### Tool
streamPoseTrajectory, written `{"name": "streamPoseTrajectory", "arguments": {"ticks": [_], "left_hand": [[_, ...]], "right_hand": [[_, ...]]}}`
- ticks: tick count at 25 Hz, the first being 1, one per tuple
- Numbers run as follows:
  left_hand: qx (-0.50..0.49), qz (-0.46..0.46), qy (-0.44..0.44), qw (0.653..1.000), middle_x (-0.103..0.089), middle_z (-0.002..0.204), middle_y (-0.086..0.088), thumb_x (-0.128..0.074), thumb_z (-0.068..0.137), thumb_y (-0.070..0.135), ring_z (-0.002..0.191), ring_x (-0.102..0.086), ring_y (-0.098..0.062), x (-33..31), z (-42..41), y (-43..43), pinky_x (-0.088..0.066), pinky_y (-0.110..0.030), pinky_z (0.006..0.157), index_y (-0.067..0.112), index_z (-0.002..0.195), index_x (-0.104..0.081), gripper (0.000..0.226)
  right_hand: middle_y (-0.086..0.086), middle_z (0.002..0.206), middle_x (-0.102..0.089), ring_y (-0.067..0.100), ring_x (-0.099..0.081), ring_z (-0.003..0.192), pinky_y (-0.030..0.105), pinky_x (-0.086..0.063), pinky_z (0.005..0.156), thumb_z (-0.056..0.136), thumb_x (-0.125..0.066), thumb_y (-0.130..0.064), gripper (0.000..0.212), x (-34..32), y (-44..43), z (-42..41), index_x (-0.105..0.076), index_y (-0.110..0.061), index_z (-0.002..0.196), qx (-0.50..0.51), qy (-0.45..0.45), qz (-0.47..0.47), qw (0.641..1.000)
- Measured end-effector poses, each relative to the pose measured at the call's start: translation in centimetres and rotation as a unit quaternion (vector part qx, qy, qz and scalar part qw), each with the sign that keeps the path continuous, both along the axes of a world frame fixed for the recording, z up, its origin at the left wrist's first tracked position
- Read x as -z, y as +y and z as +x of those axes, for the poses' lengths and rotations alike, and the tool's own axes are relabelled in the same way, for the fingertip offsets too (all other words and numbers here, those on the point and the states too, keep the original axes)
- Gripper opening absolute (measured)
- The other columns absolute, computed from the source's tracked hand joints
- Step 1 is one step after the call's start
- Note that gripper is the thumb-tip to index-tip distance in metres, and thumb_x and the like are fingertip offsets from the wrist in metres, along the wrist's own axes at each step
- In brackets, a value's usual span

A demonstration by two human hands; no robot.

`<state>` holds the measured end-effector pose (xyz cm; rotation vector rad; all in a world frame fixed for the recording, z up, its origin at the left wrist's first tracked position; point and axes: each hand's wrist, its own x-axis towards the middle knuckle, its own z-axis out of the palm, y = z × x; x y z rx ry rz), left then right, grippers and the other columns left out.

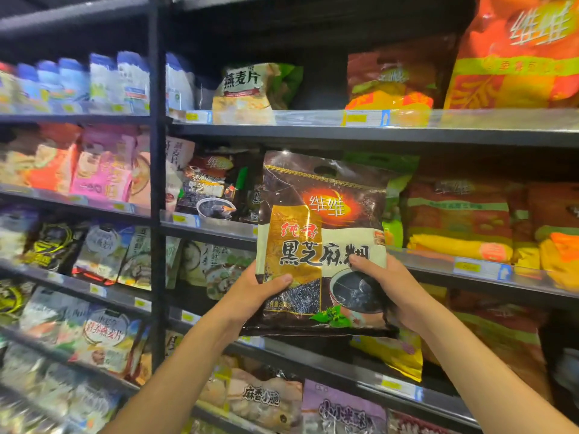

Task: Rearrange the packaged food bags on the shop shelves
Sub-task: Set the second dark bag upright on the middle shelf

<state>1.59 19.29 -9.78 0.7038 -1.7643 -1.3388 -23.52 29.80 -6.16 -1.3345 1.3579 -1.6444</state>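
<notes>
I hold a dark brown and gold bag of black sesame paste (322, 220) upright in front of the middle shelf (438, 270). My left hand (253, 292) grips its lower left edge, thumb on the front. My right hand (385, 286) grips its lower right edge, thumb across the printed bowl. Similar dark bags (210, 189) stand on the same shelf to the left, and a green bag (398, 195) stands right behind the held one.
Orange and yellow bags (457, 220) fill the shelf to the right and the shelf above (391, 79). An oat bag (247, 92) stands on the upper shelf beside a dark gap. A black upright post (156, 183) divides the shelving. Lower shelves hold a yellow bag (391, 355) and purple bags (341, 408).
</notes>
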Motion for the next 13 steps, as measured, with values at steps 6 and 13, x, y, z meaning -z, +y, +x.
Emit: {"name": "streamPoseTrajectory", "arguments": {"ticks": [6, 13], "left_hand": [[0.002, 0.008, -0.008, 1.0, -0.078, 0.12, 0.011, -0.079, 0.087, 0.049, 0.114, -0.072, -0.012, -1.0, 7.0, -6.6, -0.051, -0.036, 0.107, 0.035, 0.132, -0.061, 0.051], [0.026, 0.013, -0.008, 1.0, -0.08, 0.114, 0.009, -0.075, 0.094, 0.039, 0.102, -0.076, -0.009, -2.7, 9.8, -11.8, -0.056, -0.023, 0.084, 0.031, 0.13, -0.063, 0.039]], "right_hand": [[0.005, 0.111, -0.081, 0.029, -0.077, 0.105, 0.05, -0.055, 0.104, 0.068, -0.095, -0.038, 0.062, -0.4, -6.2, 6.9, -0.07, -0.019, 0.122, 0.007, 0.037, -0.008, 0.999], [0.005, 0.108, -0.082, 0.028, -0.079, 0.098, 0.043, -0.06, 0.091, 0.073, -0.089, -0.034, 0.052, -1.9, -11.2, 10.0, -0.07, -0.02, 0.119, 0.047, 0.04, -0.015, 0.998]]}}
